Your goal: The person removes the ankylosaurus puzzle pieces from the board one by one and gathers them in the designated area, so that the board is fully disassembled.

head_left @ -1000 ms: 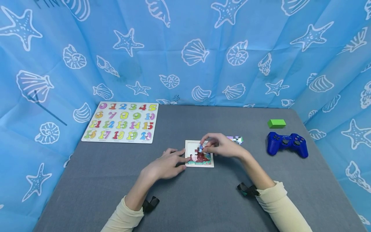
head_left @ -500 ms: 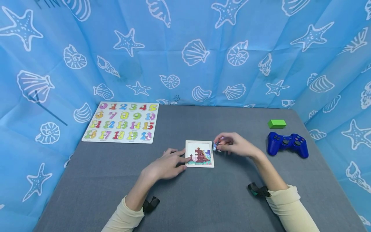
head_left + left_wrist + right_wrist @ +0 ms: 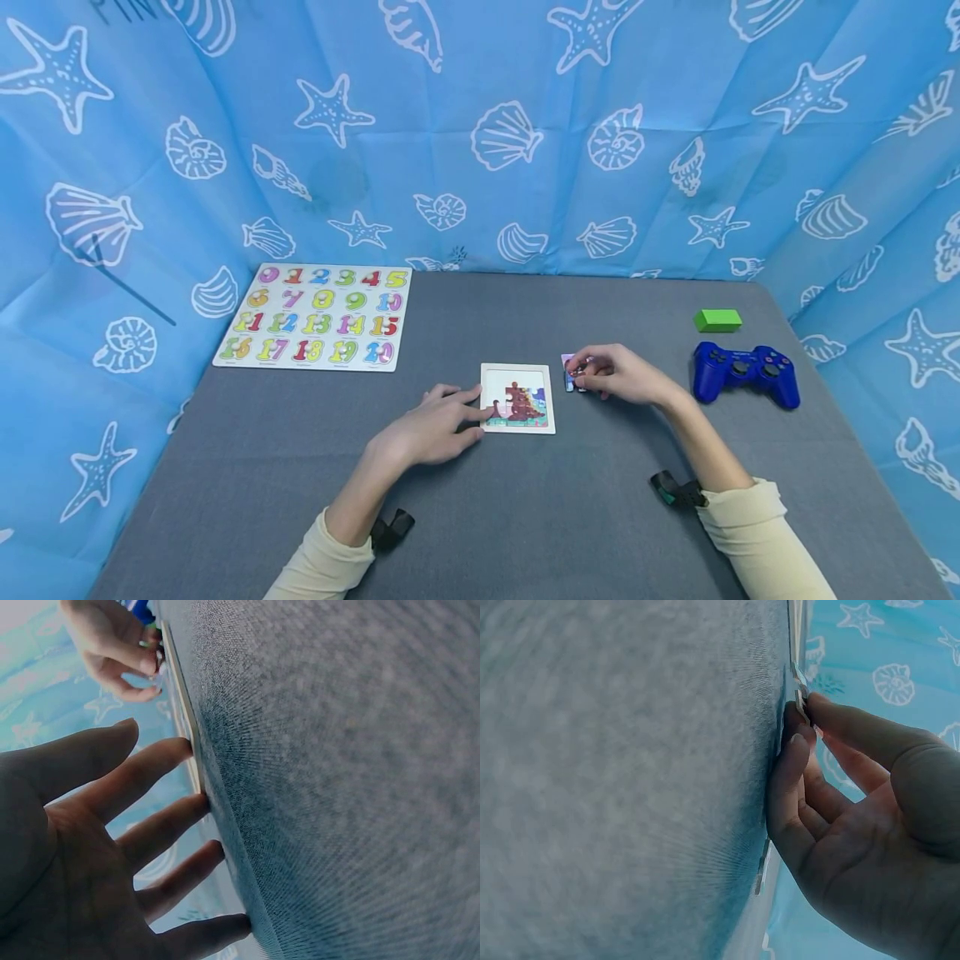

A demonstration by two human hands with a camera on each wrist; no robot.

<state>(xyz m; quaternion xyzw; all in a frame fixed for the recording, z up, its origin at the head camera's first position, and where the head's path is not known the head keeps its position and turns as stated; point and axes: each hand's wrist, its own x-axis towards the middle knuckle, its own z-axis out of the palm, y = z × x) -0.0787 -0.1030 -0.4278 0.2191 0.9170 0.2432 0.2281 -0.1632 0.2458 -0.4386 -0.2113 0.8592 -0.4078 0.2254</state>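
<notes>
A small square jigsaw puzzle point(image 3: 525, 408) with a red-brown figure sits in a pale wooden frame point(image 3: 517, 367) at mid-table. Bare white backing shows along its upper and left parts. My left hand point(image 3: 437, 425) lies spread at the frame's left side, its fingertips at the rim and over the lower left corner. Right of the frame, my right hand point(image 3: 615, 373) pinches a small puzzle piece point(image 3: 802, 706) between thumb and fingers, low over the table. Purple and blue piece edges point(image 3: 567, 375) show beside its fingertips. Another thin flat piece point(image 3: 763, 866) lies under this hand, mostly hidden in the head view.
A number board point(image 3: 311, 317) with coloured numerals lies at the back left. On the right are a green block point(image 3: 717, 320) and a blue game controller point(image 3: 746, 373). A blue curtain point(image 3: 555, 192) with shell prints stands behind the grey table point(image 3: 480, 517).
My right hand has moved right, from above the puzzle to beside the frame, carrying a piece with it. The left hand has stayed in place at the frame.
</notes>
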